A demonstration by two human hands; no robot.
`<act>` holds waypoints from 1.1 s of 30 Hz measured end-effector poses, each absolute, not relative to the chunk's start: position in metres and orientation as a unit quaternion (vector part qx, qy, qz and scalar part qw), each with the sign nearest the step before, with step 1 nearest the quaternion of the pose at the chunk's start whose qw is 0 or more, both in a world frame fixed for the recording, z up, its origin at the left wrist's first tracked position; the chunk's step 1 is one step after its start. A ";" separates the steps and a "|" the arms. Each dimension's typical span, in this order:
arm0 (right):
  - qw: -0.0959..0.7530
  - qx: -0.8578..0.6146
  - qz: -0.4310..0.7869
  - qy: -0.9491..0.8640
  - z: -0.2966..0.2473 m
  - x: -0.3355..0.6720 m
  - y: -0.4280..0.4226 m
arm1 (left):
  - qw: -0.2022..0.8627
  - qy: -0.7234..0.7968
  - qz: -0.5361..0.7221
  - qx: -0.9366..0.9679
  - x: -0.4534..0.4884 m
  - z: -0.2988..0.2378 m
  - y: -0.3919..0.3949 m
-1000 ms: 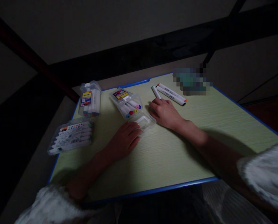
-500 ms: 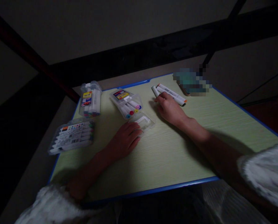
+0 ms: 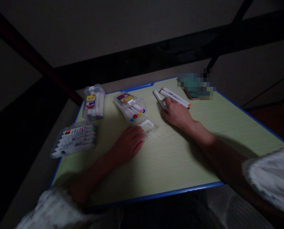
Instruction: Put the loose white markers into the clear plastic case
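Note:
My left hand [image 3: 129,143] curls its fingers over the near edge of a clear plastic lid [image 3: 149,126], which hinges off an open marker case [image 3: 123,103]. Inside that case lie several white markers with pink, blue, yellow, red and light-blue ends. My right hand [image 3: 177,114] is closed at the near end of a white marker [image 3: 157,96] with a grey-green tip; its thumb and part of the grip are hidden. Just beyond the fingers, other white markers [image 3: 174,95], one orange-ended, lie side by side on the table.
A second marker case [image 3: 94,103] stands at the table's back left. Nearer, another flat case of markers [image 3: 74,140] juts over the left edge. A phone-like object [image 3: 192,94], partly pixelated, lies at the back right. The pale table [image 3: 165,165] has a blue rim.
My right hand has slid slightly right and toward me, so more of the grey-green-tipped marker shows. My left hand stays on the lid. The whole view has shifted a little.

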State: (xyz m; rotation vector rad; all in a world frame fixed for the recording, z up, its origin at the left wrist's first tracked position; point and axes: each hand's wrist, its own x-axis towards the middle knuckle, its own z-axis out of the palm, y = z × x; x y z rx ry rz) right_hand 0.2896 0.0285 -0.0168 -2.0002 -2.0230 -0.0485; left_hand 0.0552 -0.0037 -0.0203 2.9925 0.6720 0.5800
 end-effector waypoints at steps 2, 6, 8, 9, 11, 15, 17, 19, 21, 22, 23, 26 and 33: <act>0.140 -0.697 -0.019 -0.703 -0.015 0.289 0.028 | 0.007 0.214 0.186 0.959 0.055 -0.020 -0.004; 0.131 -0.695 -0.021 -0.706 -0.014 0.289 0.027 | 0.006 0.215 0.186 0.959 0.055 -0.019 -0.004; 0.128 -0.696 -0.028 -0.706 -0.013 0.289 0.027 | 0.010 0.218 0.184 0.958 0.055 -0.018 -0.004; 0.127 -0.696 -0.033 -0.706 -0.013 0.289 0.027 | 0.012 0.219 0.183 0.958 0.055 -0.018 -0.005; 0.131 -0.696 -0.043 -0.705 -0.012 0.288 0.026 | 0.016 0.222 0.181 0.958 0.055 -0.017 -0.005; 0.148 -0.694 -0.050 -0.702 -0.009 0.287 0.024 | 0.023 0.225 0.179 0.957 0.055 -0.017 -0.005; 0.154 -0.696 -0.047 -0.700 -0.006 0.287 0.024 | 0.022 0.223 0.181 0.958 0.055 -0.017 -0.005; 0.163 -0.697 -0.045 -0.697 -0.003 0.286 0.024 | 0.019 0.221 0.183 0.958 0.055 -0.017 -0.005; 0.177 -0.695 -0.045 -0.695 -0.001 0.286 0.023 | 0.017 0.218 0.184 0.958 0.054 -0.016 -0.005; 0.186 -0.692 -0.045 -0.696 0.000 0.286 0.023 | 0.017 0.219 0.184 0.958 0.054 -0.016 -0.005; 0.195 -0.688 -0.047 -0.697 0.001 0.286 0.023 | 0.017 0.220 0.183 0.958 0.054 -0.016 -0.005; 0.230 -0.672 -0.054 -0.702 0.002 0.286 0.023 | 0.020 0.223 0.183 0.957 0.054 -0.016 -0.006; 0.318 -0.602 -0.035 -0.732 0.000 0.286 0.023 | 0.025 0.224 0.181 0.957 0.054 -0.015 -0.006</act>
